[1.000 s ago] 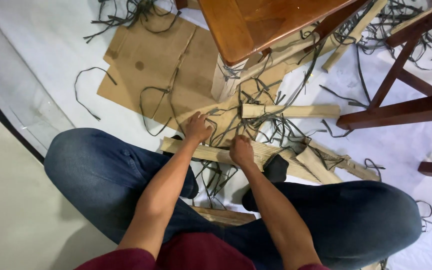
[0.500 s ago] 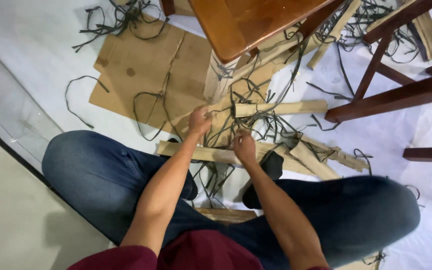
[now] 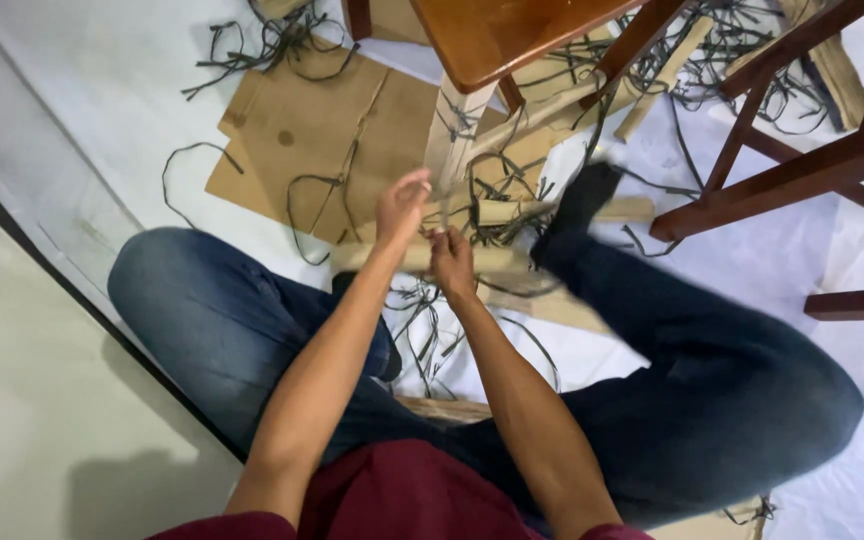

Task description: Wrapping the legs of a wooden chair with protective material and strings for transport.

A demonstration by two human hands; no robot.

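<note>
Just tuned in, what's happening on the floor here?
A person in jeans sits on the floor by a wooden chair. The left hand is raised with fingers spread, and the right hand grips a rolled cardboard strip lying among dark straps. Flat cardboard sheets lie beyond. The right leg looks blurred.

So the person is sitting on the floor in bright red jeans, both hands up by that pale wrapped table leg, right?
Not quite: the head view shows blue jeans, not red. The rest holds: left hand and right hand are raised near the wrapped table leg.
</note>
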